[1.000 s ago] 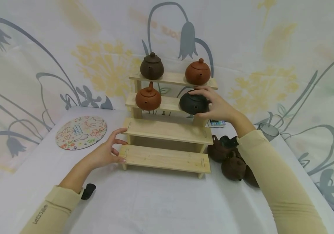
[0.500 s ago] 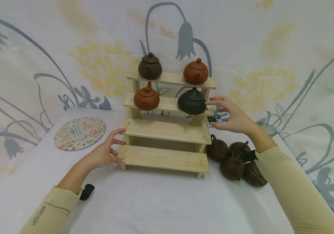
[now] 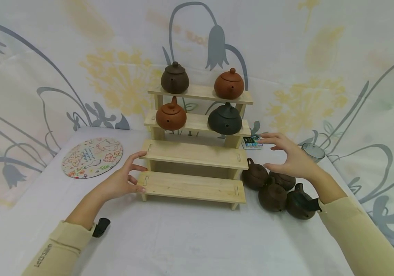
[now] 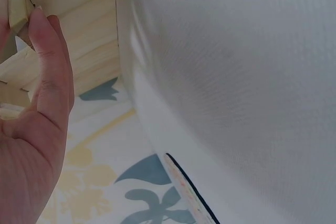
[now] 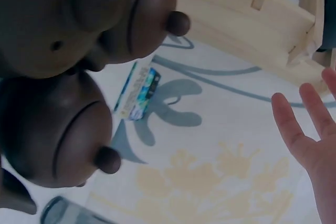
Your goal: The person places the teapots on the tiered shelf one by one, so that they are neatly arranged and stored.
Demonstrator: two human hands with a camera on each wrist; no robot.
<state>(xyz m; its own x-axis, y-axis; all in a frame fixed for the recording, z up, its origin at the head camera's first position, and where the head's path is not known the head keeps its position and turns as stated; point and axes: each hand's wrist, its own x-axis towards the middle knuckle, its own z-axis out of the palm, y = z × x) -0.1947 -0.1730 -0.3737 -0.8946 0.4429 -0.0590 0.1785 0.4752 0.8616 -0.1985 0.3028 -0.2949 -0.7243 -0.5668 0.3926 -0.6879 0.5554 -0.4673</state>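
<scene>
A stepped wooden display stand rises in the middle of the head view. My left hand holds its left end, thumb at the lowest step; in the left wrist view the bent fingers lie against a board's end. Its top step carries a dark brown teapot and a reddish one. Below them sit an orange-brown teapot and a black teapot. My right hand, empty with fingers spread, hovers right of the stand. Several dark brown teapots cluster just below it.
A round patterned mat lies on the white cloth at the left. Behind the right hand are a small colourful box and a clear glass. A flower-printed cloth hangs behind everything.
My right hand has let go of the black teapot on the second step from the top and moved right and down towards the brown teapots. My left hand keeps its place at the stand.
</scene>
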